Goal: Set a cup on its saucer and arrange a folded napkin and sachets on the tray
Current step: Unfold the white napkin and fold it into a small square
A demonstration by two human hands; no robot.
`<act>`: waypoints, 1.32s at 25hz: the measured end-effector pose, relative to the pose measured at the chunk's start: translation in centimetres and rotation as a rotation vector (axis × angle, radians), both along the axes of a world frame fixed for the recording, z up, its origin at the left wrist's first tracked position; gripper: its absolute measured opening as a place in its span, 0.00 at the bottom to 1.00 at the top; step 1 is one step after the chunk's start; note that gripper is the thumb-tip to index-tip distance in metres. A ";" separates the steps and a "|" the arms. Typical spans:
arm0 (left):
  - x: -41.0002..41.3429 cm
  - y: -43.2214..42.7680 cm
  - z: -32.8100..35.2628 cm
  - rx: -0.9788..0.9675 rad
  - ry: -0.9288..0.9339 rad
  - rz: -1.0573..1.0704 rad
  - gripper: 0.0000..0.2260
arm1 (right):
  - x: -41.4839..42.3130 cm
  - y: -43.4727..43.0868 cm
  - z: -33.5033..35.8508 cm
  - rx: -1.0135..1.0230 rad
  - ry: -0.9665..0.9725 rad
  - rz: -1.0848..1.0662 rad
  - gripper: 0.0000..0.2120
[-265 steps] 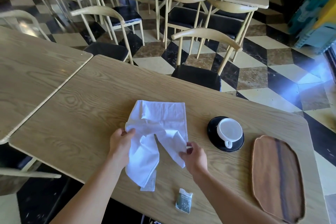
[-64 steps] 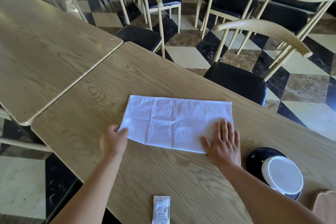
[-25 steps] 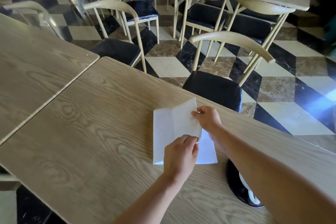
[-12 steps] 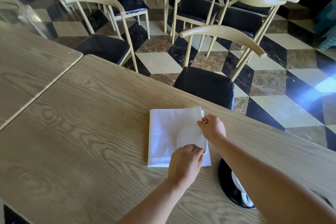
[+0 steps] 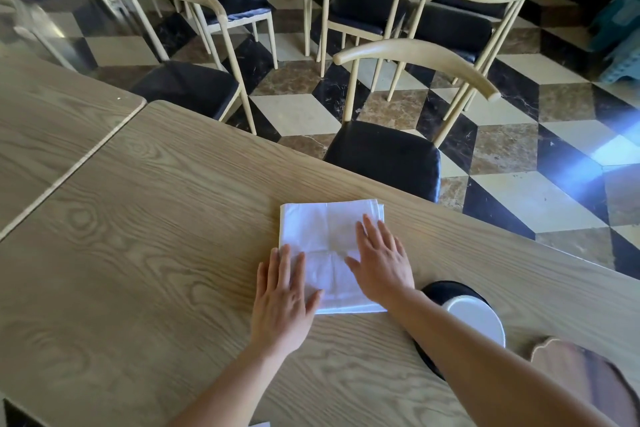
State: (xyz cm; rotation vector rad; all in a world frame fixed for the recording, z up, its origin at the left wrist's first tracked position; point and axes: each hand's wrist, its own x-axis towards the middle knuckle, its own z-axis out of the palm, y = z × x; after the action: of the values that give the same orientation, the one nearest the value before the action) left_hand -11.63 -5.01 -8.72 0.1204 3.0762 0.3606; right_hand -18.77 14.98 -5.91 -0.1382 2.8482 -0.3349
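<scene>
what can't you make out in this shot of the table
Head view only:
- white cup on black saucer: the right forearm hides part.
- brown wooden tray: cut off by the right edge.
- sachets: only a white corner at the bottom edge, unidentifiable.

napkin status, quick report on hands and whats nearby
Left hand and right hand flat, open on the napkin. Napkin folded square on the table. Cup, tray right, nothing blocking.
</scene>
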 end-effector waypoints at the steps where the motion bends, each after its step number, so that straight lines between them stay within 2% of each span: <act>1: 0.2 -0.3 -0.4 -0.002 -0.012 -0.015 0.34 | 0.5 -0.4 -0.3 0.019 -0.043 -0.003 0.35; 3: 0.3 -0.6 -0.8 0.005 -0.022 -0.027 0.34 | 1.5 -1.0 -0.7 0.041 -0.080 -0.043 0.36; 5: 0.0 -0.5 -0.9 0.023 -0.024 -0.018 0.35 | 2.1 -1.2 -0.4 0.039 -0.033 -0.108 0.35; 8: -0.1 -0.6 -1.1 0.090 -0.006 -0.008 0.34 | 2.6 -0.9 0.6 0.020 0.111 -0.204 0.24; 10: 0.0 -0.8 -1.0 0.102 0.000 -0.025 0.33 | 2.7 -0.5 1.1 0.000 0.092 -0.258 0.17; 12: 0.0 -1.0 -0.8 0.105 0.000 -0.032 0.32 | 2.9 -0.2 1.4 -0.014 0.044 -0.270 0.16; 14: 0.0 -1.1 -0.4 0.120 0.006 -0.041 0.30 | 3.4 -0.1 1.5 -0.006 0.022 -0.242 0.18; 17: 0.9 -1.6 0.0 0.147 0.056 -0.166 0.23 | 4.3 0.0 1.6 0.048 0.060 -0.152 0.22; 21: 1.7 -3.9 1.1 0.232 0.092 -0.309 0.14 | 6.1 1.0 1.7 0.086 0.069 0.041 0.14; 23: 1.3 -4.6 2.0 0.192 0.128 -0.367 0.07 | 6.8 1.5 1.6 0.085 0.019 0.083 0.13; 25: 0.7 -4.8 2.8 0.101 0.168 -0.455 0.06 | 7.1 1.9 1.7 0.056 -0.014 0.098 0.13; 27: 0.4 -4.8 3.5 0.060 0.200 -0.505 0.09 | 7.4 2.1 1.9 0.028 -0.023 0.111 0.10; 29: 0.4 -4.7 4.0 0.097 0.182 -0.461 0.10 | 7.8 2.4 1.9 -0.008 0.001 0.118 0.08; 33: 0.9 -5.1 4.3 0.277 0.054 -0.254 0.05 | 8.8 2.5 1.9 -0.088 0.093 0.112 0.10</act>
State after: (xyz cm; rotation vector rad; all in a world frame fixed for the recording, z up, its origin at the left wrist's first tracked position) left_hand -10.76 -10.14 -4.45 0.5303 2.9908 0.7748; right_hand -9.98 17.50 -4.03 -0.3380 2.9029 -0.4411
